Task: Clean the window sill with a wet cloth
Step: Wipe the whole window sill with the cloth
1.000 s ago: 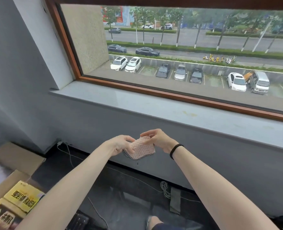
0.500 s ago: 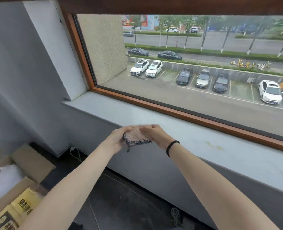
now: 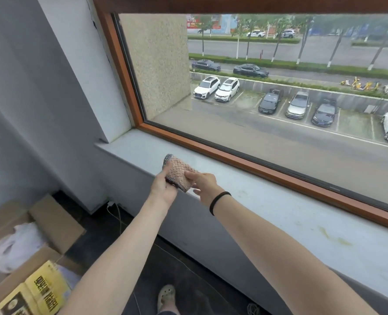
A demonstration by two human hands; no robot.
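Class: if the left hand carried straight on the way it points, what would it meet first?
Probably the sill, the cloth it grips touching first; height above the sill is unclear.

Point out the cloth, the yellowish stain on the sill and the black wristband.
cloth (image 3: 180,175), head view, woven pink face.
yellowish stain (image 3: 335,238), head view, mid streak.
black wristband (image 3: 218,199), head view, band's middle.

Held over the front edge of the window sill (image 3: 268,205), near its left end: cloth (image 3: 179,173), between left hand (image 3: 163,189) on its left and right hand (image 3: 205,184) on its right. Behind, along the sill's back edge: window frame (image 3: 256,163). Below the sill's left corner, on the floor: cardboard box (image 3: 56,221) with packet (image 3: 40,289) in it, shoe (image 3: 167,296) to its right.
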